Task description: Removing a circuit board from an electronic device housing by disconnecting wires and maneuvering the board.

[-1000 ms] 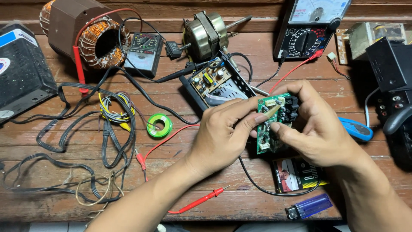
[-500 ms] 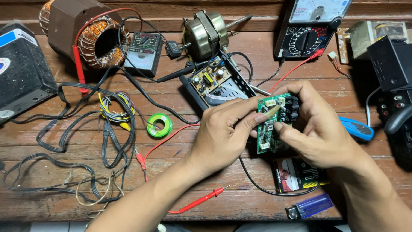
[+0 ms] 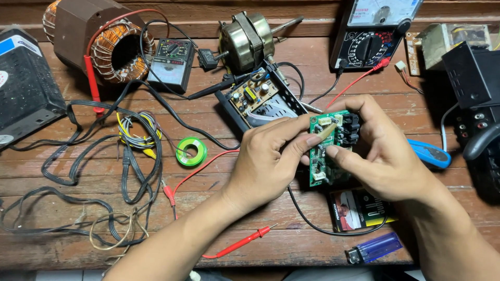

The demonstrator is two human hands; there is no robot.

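Both my hands hold a small green circuit board (image 3: 322, 151) upright above the wooden table (image 3: 260, 244). My left hand (image 3: 265, 161) grips its left edge, the index finger laid across the upper face. My right hand (image 3: 383, 156) wraps the right edge and back, thumb pressing the lower face. Black components (image 3: 348, 129) sit along the board's top right. Behind my left hand lies an open black case with a brown circuit board (image 3: 252, 99).
A wound copper coil (image 3: 112, 54), a small meter (image 3: 171, 62), a motor (image 3: 246, 40), and an analog multimeter (image 3: 375, 39) line the back. A green solder roll (image 3: 191, 151), tangled black cables (image 3: 94, 171), a red probe (image 3: 242, 242), a purple lighter (image 3: 376, 248) and a blue tool (image 3: 431, 154) lie around.
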